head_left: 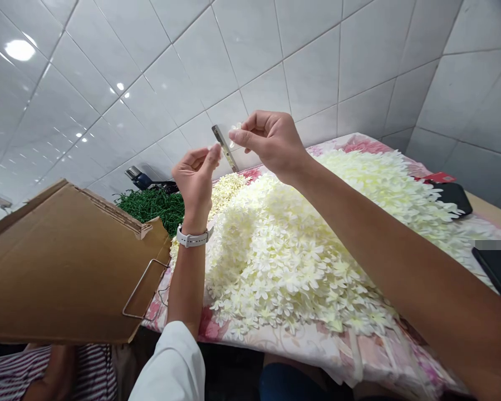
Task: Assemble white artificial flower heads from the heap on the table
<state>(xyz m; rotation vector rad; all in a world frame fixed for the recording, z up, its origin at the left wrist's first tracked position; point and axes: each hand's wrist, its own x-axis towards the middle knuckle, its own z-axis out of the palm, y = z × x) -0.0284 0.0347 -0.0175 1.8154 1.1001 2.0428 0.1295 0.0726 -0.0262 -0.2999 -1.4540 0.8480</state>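
Note:
Both hands are raised above a big heap of white fabric flowers (292,250) on a table with a floral cloth (317,345). My right hand (271,139) pinches a small white flower (235,129) between thumb and fingertips. My left hand (196,178), with a white watch (192,238) on its wrist, is just below and to the left. Its thumb and forefinger are pressed together, and what they hold is too small to make out. A thin metal strip (225,149) shows between the two hands; I cannot tell whether either hand touches it.
An open cardboard box (67,262) with a wire handle (144,287) stands at the left. Behind it lies a pile of green plastic pieces (150,205). Dark flat objects (453,196) and a red card (438,177) lie at the right. A person in striped clothing (33,376) is at the lower left.

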